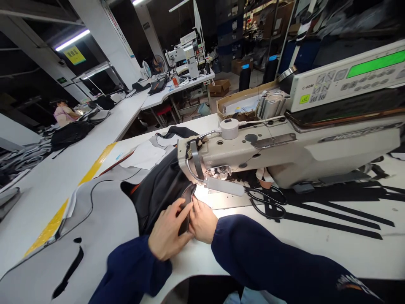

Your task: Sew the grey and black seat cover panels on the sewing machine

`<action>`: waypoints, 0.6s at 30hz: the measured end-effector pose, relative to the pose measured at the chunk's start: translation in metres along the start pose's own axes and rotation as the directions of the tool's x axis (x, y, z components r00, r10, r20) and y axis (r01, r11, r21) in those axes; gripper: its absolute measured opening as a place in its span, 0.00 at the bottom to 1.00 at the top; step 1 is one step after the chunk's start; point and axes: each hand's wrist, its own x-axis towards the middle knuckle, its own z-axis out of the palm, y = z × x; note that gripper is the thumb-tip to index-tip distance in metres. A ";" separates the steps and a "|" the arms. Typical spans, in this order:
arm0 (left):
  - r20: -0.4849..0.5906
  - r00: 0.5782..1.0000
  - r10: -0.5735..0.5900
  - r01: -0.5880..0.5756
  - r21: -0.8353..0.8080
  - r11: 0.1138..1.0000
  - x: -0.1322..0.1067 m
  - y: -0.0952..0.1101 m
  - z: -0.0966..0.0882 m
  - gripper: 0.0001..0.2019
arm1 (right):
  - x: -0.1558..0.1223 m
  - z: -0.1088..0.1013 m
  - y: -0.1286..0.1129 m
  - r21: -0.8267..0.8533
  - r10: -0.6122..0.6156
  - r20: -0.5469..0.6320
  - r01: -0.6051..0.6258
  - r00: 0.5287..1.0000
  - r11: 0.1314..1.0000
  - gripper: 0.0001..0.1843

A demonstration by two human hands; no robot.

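Both my hands pinch a narrow black strip in front of the needle of a beige sewing machine. My left hand has its fingers closed on the strip's left side, and my right hand presses it from the right. The strip belongs to a dark fabric piece bunched to the left of the machine head. A lamp lights the bed under the needle. Both arms wear dark blue sleeves.
Grey cut panels lie left on the white table. Black scissors and several long black strips lie to the right. A control panel tops the machine. Other machines and a person are far off.
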 end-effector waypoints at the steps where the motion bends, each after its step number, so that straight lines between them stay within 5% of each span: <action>1: 0.036 0.998 -0.042 0.040 0.069 0.997 -0.019 -0.008 0.004 0.37 | -0.001 -0.003 0.000 -0.024 -0.018 0.010 0.018 1.000 1.000 0.32; 5: 0.162 0.943 -0.291 0.260 0.188 0.947 -0.073 -0.042 0.033 0.21 | 0.005 -0.005 -0.003 -0.091 0.000 0.056 0.005 0.998 0.996 0.34; 9: 0.060 0.862 -0.504 0.507 -0.081 0.858 -0.091 -0.106 0.046 0.22 | -0.006 -0.015 -0.015 -0.127 0.008 0.128 0.009 0.992 0.992 0.29; 14: -0.106 0.573 -0.812 0.759 -0.303 0.575 -0.141 -0.202 0.021 0.24 | -0.073 -0.052 -0.029 -0.202 -0.155 0.224 0.202 0.962 0.958 0.25; 16: -0.060 0.472 -0.879 0.791 -0.411 0.453 -0.180 -0.209 0.016 0.26 | -0.104 -0.064 -0.023 -0.292 -0.203 0.184 0.250 0.962 0.923 0.26; 18: 0.034 0.435 -0.900 0.767 -0.537 0.351 -0.218 -0.193 0.022 0.29 | -0.125 -0.068 -0.011 -0.358 -0.230 0.097 0.249 0.968 0.900 0.28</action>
